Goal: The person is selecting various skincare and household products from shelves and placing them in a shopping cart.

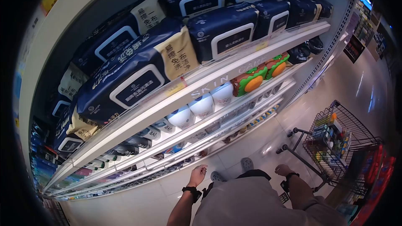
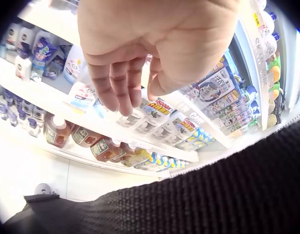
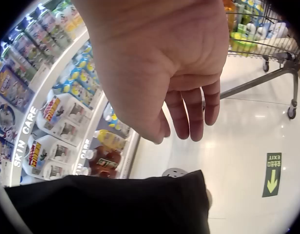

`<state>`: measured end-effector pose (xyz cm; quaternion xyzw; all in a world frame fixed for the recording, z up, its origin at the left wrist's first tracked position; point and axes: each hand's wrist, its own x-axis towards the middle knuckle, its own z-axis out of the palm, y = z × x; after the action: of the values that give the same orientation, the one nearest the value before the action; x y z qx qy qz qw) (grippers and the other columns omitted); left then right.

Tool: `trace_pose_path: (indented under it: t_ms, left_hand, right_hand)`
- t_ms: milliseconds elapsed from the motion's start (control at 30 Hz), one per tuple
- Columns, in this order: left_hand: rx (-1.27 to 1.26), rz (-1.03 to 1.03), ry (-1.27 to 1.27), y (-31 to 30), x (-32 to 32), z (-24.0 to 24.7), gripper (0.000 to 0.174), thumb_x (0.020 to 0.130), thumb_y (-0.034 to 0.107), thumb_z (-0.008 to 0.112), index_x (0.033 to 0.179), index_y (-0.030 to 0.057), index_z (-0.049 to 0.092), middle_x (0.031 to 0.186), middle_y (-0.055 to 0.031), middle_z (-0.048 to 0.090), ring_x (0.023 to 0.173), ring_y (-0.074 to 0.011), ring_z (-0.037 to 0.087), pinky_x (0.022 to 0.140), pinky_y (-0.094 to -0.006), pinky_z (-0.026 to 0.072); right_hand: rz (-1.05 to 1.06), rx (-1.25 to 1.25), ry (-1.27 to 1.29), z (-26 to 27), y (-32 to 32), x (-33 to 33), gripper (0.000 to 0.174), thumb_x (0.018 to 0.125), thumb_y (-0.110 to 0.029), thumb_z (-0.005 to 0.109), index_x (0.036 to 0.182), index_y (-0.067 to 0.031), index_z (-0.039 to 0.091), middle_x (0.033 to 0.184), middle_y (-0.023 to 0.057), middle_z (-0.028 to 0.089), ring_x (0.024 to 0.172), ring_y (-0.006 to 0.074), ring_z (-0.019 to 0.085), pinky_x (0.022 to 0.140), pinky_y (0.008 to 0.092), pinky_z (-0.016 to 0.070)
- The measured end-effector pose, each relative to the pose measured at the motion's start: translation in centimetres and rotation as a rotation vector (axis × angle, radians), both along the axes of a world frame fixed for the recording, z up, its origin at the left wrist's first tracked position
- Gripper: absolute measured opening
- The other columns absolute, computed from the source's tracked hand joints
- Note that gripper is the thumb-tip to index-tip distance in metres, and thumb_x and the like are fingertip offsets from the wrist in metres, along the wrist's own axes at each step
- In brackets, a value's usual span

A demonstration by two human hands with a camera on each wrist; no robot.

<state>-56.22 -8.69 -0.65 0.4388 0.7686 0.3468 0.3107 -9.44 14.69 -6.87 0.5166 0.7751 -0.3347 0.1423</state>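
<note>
My left hand [image 1: 197, 175] hangs low in front of the shelves, its fingers loosely bent and holding nothing. In the left wrist view, the same hand [image 2: 159, 44] overlaps rows of bottles and white jugs [image 2: 157, 109] on the lower shelves. On the other side of my body hangs my right hand [image 1: 284, 170], nearest the shopping cart [image 1: 356, 125]. Its fingers [image 3: 193, 114] droop loosely over the floor in the right wrist view, with nothing in them. Dark blue packs of wipes [image 1: 138, 86] with white-framed lids fill the upper shelf in front of me.
A shelf edge [image 1: 217, 79] lettered SKIN CARE runs across the head view. Below it stand white bottles [image 1: 181, 116] and green-and-brown packs [image 1: 250, 81]. The cart, to my right, holds several goods. A green exit sign [image 3: 272, 174] lies on the tiled floor.
</note>
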Motion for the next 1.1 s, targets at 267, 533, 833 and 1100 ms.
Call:
trace_pose_path:
  t_ms: [267,533,833,1100]
  left_hand:
    - [-0.483,0.072,-0.103,-3.4,3.6,-3.0,0.03,0.086,0.013,0.053,0.112,0.0057,0.065,0.089,-0.0113,0.071,0.082,-0.0184,0.071,0.072,-0.0297,0.0551]
    - [-0.727,0.106,-0.14,-7.9,9.6,-3.7,0.025,0.084,0.015,0.057,0.105,0.0088,0.068,0.084,-0.0093,0.072,0.079,-0.019,0.071,0.076,-0.0313,0.0557]
    - [-0.326,0.017,-0.154,2.4,16.1,-3.8,0.026,0.088,0.009,0.051,0.11,0.0007,0.062,0.087,-0.0147,0.069,0.075,-0.0211,0.07,0.06,-0.0301,0.0557]
    - [-0.21,-0.196,-0.273,1.3,19.3,-6.6,0.028,0.089,0.01,0.05,0.114,0.0045,0.06,0.077,-0.0061,0.067,0.065,-0.0122,0.061,0.056,-0.0233,0.0493]
  right_hand:
    - [-0.394,-0.314,-0.004,0.9,-3.2,11.2,0.029,0.079,-0.026,0.067,0.099,-0.0061,0.071,0.085,0.0101,0.072,0.077,0.0208,0.071,0.078,0.0321,0.0547]
    - [-0.351,-0.251,0.094,0.1,1.2,16.0,0.027,0.079,-0.026,0.066,0.097,-0.0067,0.071,0.09,0.0135,0.071,0.082,0.0235,0.07,0.081,0.0357,0.0538]
    - [-0.164,0.056,0.156,-1.0,10.2,19.3,0.032,0.082,-0.029,0.059,0.104,-0.008,0.068,0.095,0.0155,0.069,0.091,0.0334,0.065,0.082,0.0416,0.0502]
    - [-0.268,0.056,0.192,5.5,4.1,28.6,0.033,0.085,-0.029,0.058,0.109,-0.0073,0.065,0.099,0.0153,0.068,0.093,0.0321,0.065,0.083,0.0411,0.0503]
